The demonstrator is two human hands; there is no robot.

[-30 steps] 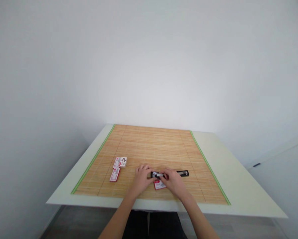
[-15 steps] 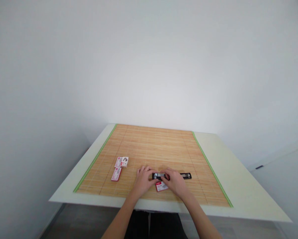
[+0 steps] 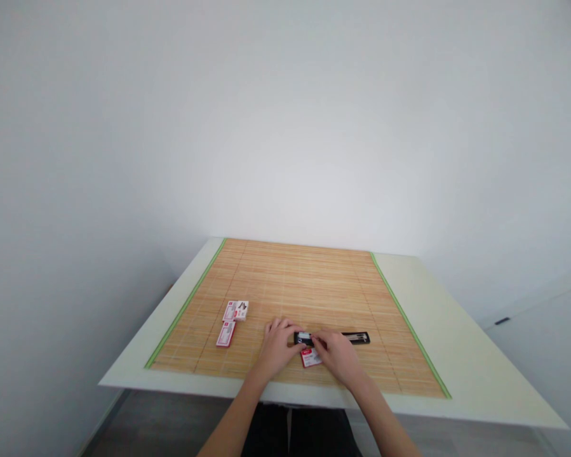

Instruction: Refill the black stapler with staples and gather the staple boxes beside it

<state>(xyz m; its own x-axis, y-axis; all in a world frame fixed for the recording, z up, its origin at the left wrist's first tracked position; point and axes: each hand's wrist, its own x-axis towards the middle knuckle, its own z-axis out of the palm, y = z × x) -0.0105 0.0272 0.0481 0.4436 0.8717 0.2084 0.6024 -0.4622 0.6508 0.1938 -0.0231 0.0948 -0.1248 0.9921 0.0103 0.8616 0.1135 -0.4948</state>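
A black stapler (image 3: 356, 337), opened out flat with its metal inner parts showing, lies crosswise on the bamboo mat. My left hand (image 3: 279, 343) grips its left end, thumb below and fingers above. Over the middle of the stapler, my right hand (image 3: 336, 354) has its thumb and fingertips pinched together; what they hold, if anything, is too small and covered to make out. A red and white staple box (image 3: 310, 357) lies just below the stapler, partly behind my right hand.
To the left lie more small boxes: a red and white box (image 3: 226, 334), a similar box (image 3: 230, 310) and a white box with a stapler picture (image 3: 241, 310). The green-edged bamboo mat (image 3: 304, 279) covers much of the white table (image 3: 461, 355), which stands against a wall.
My right hand's fingertips have drawn closer together over the stapler's middle. The left hand keeps its grip on the end. The whole view has shifted slightly.
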